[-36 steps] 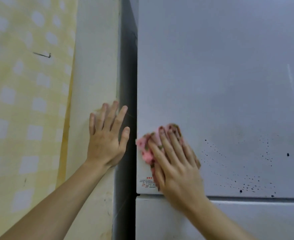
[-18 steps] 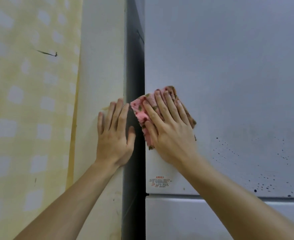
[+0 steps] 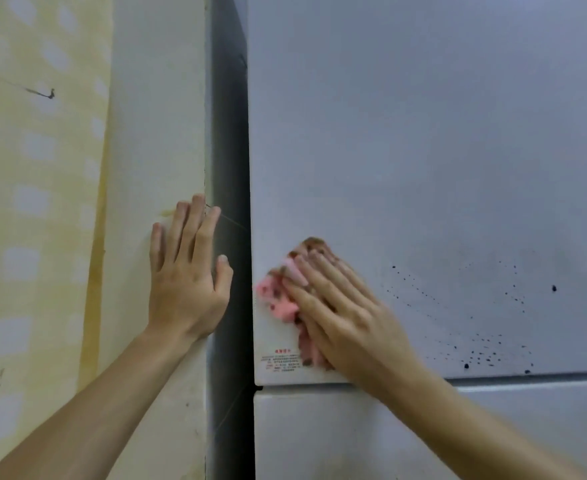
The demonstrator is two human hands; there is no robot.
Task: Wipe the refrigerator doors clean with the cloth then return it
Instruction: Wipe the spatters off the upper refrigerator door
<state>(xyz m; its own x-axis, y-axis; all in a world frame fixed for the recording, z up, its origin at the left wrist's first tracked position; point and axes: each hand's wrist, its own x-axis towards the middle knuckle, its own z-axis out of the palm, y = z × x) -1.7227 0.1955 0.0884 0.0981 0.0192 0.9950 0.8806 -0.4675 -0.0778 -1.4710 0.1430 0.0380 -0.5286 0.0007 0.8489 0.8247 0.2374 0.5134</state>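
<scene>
Now mid-wipe | right hand (image 3: 347, 317) is pressing the pink cloth (image 3: 278, 299) flat-fingered against the upper fridge door (image 3: 423, 168) | left hand (image 3: 184, 282), fingers straight, is bracing on the wall (image 3: 157, 133) | next is likely calling for sweeping toward the dark specks (image 3: 486, 355) right of the hands

Refrigerator door (image 3: 423, 168) sticker (image 3: 281, 360) — red print, illegible
</scene>
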